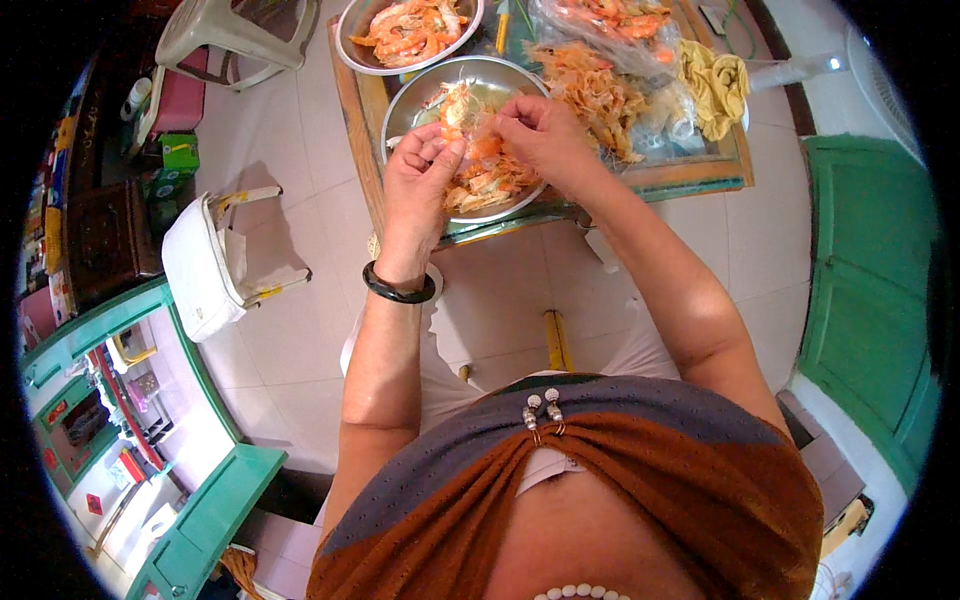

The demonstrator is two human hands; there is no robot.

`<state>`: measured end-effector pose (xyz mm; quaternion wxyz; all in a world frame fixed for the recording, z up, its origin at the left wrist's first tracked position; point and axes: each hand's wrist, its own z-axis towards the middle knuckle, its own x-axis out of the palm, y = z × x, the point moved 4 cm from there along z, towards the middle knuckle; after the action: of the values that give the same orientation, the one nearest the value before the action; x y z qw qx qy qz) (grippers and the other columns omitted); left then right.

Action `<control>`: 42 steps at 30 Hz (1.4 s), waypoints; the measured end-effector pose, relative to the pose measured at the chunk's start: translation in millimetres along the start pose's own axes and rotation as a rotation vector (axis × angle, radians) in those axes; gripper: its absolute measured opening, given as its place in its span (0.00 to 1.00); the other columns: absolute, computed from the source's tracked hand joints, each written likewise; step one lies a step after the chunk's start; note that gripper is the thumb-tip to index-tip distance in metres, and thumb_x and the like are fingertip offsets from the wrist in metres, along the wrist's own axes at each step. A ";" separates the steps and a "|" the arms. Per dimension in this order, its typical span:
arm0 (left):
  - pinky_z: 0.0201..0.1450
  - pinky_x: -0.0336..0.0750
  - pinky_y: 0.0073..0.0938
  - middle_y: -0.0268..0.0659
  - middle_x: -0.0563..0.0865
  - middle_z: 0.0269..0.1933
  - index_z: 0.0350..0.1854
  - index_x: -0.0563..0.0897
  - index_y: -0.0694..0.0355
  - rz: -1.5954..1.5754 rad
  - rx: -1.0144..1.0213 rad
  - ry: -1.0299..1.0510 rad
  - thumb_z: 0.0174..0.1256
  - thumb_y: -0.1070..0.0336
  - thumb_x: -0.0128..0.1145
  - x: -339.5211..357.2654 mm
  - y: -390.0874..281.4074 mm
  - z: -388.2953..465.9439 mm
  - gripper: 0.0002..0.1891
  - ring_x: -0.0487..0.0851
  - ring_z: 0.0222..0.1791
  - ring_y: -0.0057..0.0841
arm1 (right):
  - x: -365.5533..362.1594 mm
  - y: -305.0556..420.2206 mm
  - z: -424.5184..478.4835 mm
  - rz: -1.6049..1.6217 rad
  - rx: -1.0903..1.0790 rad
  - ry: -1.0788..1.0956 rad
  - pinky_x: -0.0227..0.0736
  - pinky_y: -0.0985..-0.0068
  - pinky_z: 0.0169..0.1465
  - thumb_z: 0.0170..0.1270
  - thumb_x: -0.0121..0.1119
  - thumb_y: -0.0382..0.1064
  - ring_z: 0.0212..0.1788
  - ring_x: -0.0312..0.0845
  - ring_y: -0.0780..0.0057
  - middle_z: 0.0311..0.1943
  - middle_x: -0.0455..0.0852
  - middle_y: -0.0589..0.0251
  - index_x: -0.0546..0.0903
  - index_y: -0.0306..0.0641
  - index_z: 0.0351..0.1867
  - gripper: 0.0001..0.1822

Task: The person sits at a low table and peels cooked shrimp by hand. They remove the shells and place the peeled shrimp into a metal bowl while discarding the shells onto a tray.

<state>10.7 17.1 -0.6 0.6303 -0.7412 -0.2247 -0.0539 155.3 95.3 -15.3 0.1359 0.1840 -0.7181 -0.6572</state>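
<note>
My left hand (421,169) grips an orange dried-looking shrimp (454,109) between thumb and fingers, with thin feelers sticking up. Across from it, my right hand (544,139) pinches at what looks like a thin, translucent piece of shrimp shell (484,145); its fingertips partly hide it. Both hands are above a round metal basin (405,94). Inside the basin, a heap of orange shrimp pieces and shells (491,184) lies toward the near side. Behind stands a second metal bowl (345,45) with whole orange shrimp (412,34).
A pile of shells (596,94) lies on the wooden table (360,142), right of the basin. Beyond it are a plastic bag of shrimp (622,22) and a crumpled yellow cloth (712,86). A white-covered chair (201,266) and a plastic stool (217,37) stand left.
</note>
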 end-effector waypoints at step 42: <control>0.47 0.77 0.18 0.34 0.85 0.44 0.50 0.76 0.64 0.073 0.093 0.027 0.69 0.69 0.55 -9.2 -4.3 4.1 0.10 0.81 0.43 0.16 | -13.6 16.4 -1.8 -0.270 -0.140 -0.168 0.67 0.78 0.28 0.62 0.58 0.37 0.23 0.71 0.83 0.20 0.79 0.69 0.80 0.31 0.31 0.09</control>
<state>-0.1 19.0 -0.8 0.6686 -0.7179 -0.1915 -0.0304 166.8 100.8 1.8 -0.0015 0.2133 -0.6481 -0.7310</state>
